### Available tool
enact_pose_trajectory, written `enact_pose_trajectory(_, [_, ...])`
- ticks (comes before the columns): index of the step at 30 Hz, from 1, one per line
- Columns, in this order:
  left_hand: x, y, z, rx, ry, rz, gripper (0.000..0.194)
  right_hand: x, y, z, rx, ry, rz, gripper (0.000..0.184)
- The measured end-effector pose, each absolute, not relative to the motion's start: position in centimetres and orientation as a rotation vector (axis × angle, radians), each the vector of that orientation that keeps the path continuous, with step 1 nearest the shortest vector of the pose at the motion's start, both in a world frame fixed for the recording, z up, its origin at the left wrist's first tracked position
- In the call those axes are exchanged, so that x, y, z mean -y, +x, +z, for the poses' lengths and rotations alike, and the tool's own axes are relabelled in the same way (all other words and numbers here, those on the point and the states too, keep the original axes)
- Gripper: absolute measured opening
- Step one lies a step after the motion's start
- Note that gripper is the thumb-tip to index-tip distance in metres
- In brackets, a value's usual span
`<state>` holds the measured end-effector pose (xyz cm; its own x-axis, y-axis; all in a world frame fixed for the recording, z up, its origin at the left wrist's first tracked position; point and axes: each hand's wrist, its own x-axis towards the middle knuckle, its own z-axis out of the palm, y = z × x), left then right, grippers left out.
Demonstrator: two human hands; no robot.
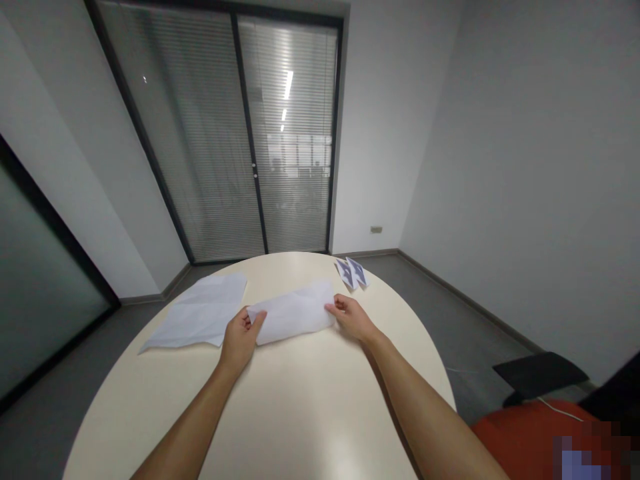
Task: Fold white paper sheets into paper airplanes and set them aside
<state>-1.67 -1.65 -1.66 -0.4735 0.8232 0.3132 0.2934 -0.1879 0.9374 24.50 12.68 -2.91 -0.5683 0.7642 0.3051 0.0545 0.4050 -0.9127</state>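
A strip of white paper (295,313) is stretched between my two hands, just above the round table. My left hand (241,337) pinches its left end between thumb and fingers. At the opposite end my right hand (353,317) is closed on the paper's right edge. Left of the strip lies a larger creased white sheet (200,310), flat on the table and close to my left hand. Beyond my right hand, two small blue-and-white printed pieces (353,273) rest side by side near the table's far edge.
The cream round table (300,413) fills the lower middle. An orange chair seat (530,433) with a black armrest (540,373) stands at the lower right. Behind are glass panels with blinds (295,147), and a grey wall (540,167) rises on the right.
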Motion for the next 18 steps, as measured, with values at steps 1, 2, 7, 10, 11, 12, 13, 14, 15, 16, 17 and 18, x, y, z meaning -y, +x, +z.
enact_pose_trajectory(1, [1.6, -1.5, -1.7, -1.628, 1.254, 1.732, 0.054, -12.7, 24.4, -2.9, 1.869, -0.700, 1.251, 0.042])
enact_pose_trajectory(2, [1.6, -1.4, -1.7, -1.597, 1.227, 1.748, 0.057, -12.7, 24.3, -2.9, 1.829, -0.703, 1.282, 0.043])
enact_pose_trajectory(7, [1.6, -1.2, -2.3, -1.647, 1.273, 1.612, 0.061, -13.2, 24.4, -3.2, 1.806, -0.785, 1.237, 0.047])
enact_pose_trajectory(10, [1.8, -1.2, -2.7, -1.884, 1.617, 1.476, 0.049, -13.5, 24.9, -3.3, 1.956, -0.902, 1.067, 0.046])
enact_pose_trajectory(11, [2.0, -1.1, -2.8, -1.941, 1.781, 1.409, 0.046, -13.5, 25.1, -3.3, 2.025, -0.930, 1.004, 0.045])
enact_pose_trajectory(12, [2.1, -1.0, -2.8, -1.961, 1.945, 1.321, 0.043, -13.4, 25.3, -3.3, 2.092, -0.953, 0.944, 0.043])
enact_pose_trajectory(13, [2.3, -0.8, -2.8, -1.939, 2.093, 1.211, 0.042, -13.3, 25.4, -3.2, 2.151, -0.973, 0.888, 0.042])
enact_pose_trajectory(14, [2.4, -0.5, -2.9, -1.887, 2.215, 1.082, 0.042, -13.2, 25.5, -3.1, 2.198, -0.993, 0.837, 0.041])
enact_pose_trajectory(15, [2.6, -0.1, -3.0, -1.825, 2.304, 0.939, 0.043, -13.1, 25.5, -3.0, 2.232, -1.013, 0.781, 0.042])
enact_pose_trajectory(16, [2.8, 0.2, -3.0, -1.768, 2.361, 0.791, 0.043, -12.9, 25.5, -2.9, 2.255, -1.031, 0.708, 0.045])
enact_pose_trajectory(17, [2.9, 0.5, -3.1, -1.723, 2.392, 0.663, 0.044, -12.7, 25.4, -2.7, 2.270, -1.043, 0.616, 0.049])
enact_pose_trajectory(18, [3.0, 0.8, -3.2, -1.698, 2.401, 0.567, 0.044, -12.5, 25.2, -2.6, 2.281, -1.042, 0.519, 0.051])
